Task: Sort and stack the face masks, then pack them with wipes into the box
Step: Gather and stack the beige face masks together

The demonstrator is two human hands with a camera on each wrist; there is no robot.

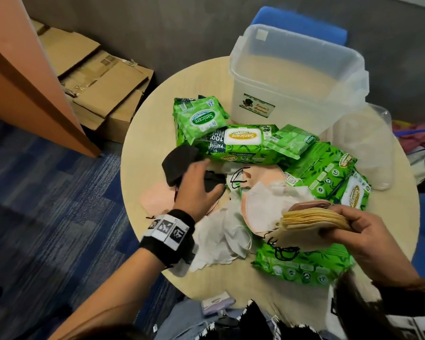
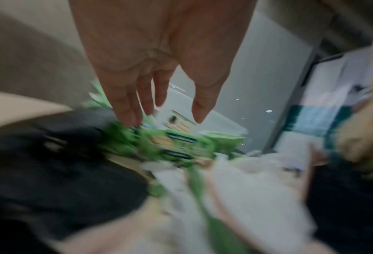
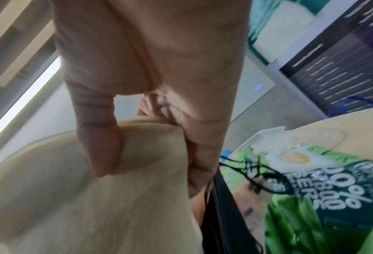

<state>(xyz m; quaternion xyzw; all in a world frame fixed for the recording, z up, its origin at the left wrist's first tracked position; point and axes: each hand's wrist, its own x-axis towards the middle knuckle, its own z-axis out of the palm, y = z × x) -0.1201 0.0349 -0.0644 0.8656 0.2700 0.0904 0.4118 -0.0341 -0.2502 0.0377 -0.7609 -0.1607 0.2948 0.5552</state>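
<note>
While the right grip (image 1: 353, 231) pinches a stack of beige masks (image 1: 312, 223) edge-on, thumb (image 3: 100, 137) pressed on one face and fingers curled behind, black ear loops (image 1: 284, 251) dangle from the stack's end over a green wipes pack (image 1: 302, 263) just below it. Beside that grip, toward the left one, loose white masks (image 1: 231, 231) and pink masks (image 1: 263, 177) lie jumbled on the round desk (image 1: 142, 148). The left grip (image 1: 201, 185) hovers spread, fingers straight, palm down over black masks (image 1: 179, 160); whether it touches them I cannot tell, as the left wrist view is blurred. Beyond the left grip lie more green wipes packs (image 1: 241, 143), one small pack (image 1: 199, 117) leaning on the largest. Past these stands the clear plastic box (image 1: 297, 77), open, with its lid (image 1: 368, 148) lying just beside it, beyond the right grip.
</note>
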